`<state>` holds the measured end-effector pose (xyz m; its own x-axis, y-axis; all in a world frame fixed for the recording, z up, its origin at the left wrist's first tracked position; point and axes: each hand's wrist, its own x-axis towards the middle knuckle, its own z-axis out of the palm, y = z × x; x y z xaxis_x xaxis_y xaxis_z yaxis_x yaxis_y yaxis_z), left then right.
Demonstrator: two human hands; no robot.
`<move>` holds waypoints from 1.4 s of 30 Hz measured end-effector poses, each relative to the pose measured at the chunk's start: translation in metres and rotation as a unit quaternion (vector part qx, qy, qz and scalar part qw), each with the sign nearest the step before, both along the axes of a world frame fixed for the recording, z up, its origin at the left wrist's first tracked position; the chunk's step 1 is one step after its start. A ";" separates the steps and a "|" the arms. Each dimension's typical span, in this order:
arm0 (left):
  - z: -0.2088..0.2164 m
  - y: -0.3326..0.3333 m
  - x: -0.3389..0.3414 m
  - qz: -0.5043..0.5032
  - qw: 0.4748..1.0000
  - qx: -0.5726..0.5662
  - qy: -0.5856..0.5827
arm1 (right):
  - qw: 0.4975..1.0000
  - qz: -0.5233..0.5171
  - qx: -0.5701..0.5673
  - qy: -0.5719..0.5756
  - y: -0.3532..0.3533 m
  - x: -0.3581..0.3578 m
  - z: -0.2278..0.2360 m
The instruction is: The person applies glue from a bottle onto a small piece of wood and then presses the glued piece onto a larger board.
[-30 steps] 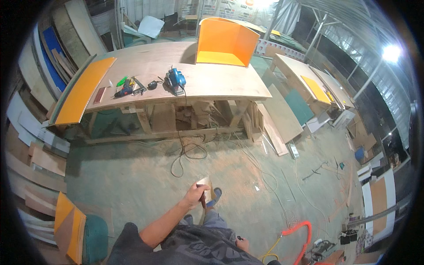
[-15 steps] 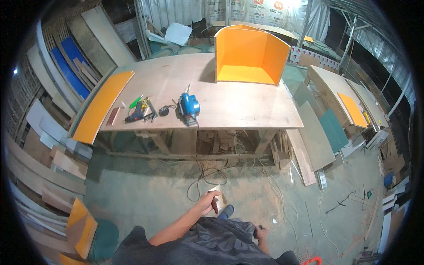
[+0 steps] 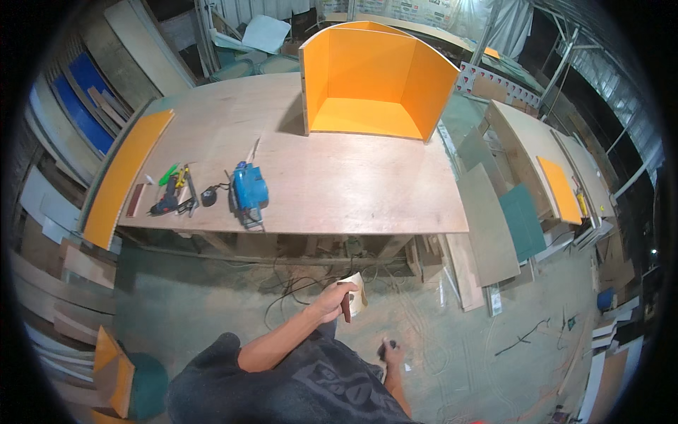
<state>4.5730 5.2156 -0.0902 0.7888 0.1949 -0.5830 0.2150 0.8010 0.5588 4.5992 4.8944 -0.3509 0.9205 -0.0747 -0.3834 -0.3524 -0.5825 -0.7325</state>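
Note:
My left hand [image 3: 332, 301], held out over the floor short of the workbench, is closed around a cream sheet with a reddish-brown part [image 3: 357, 295] that looks like folded sandpaper. Lower and to the right, my right hand [image 3: 392, 352] hangs with its fingers curled round a small dark object [image 3: 385, 347], whose kind I cannot make out. Ahead, the wooden workbench [image 3: 367, 191] carries an orange open-fronted cabinet [image 3: 371, 88] toward its back right. A blue power planer [image 3: 248, 194] lies on the bench top near the front edge. Neither hand touches the bench.
Left of the planer are a tape measure [image 3: 209, 196], a drill [image 3: 167, 199], and a reddish-brown block [image 3: 135, 200]. An orange panel [image 3: 127, 177] lies along the bench's left end. Cables [image 3: 282, 293] trail on the floor. Boards [image 3: 487, 226] lean at the right, before a second table [image 3: 519, 152].
The view has moved closer to the bench, with the cabinet and tools now further left in it. Both hands have come up in view, still holding their things.

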 end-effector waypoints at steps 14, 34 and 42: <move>0.042 0.134 0.295 -0.122 0.984 0.089 -0.090 | 0.973 -0.214 0.002 0.090 0.001 0.133 0.048; 0.043 0.150 0.354 -0.224 0.973 0.010 -0.047 | 0.975 -0.147 -0.034 0.165 0.102 0.227 0.023; 0.022 0.151 0.377 -0.196 0.978 0.023 -0.074 | 0.972 -0.165 0.003 0.169 0.110 0.235 0.036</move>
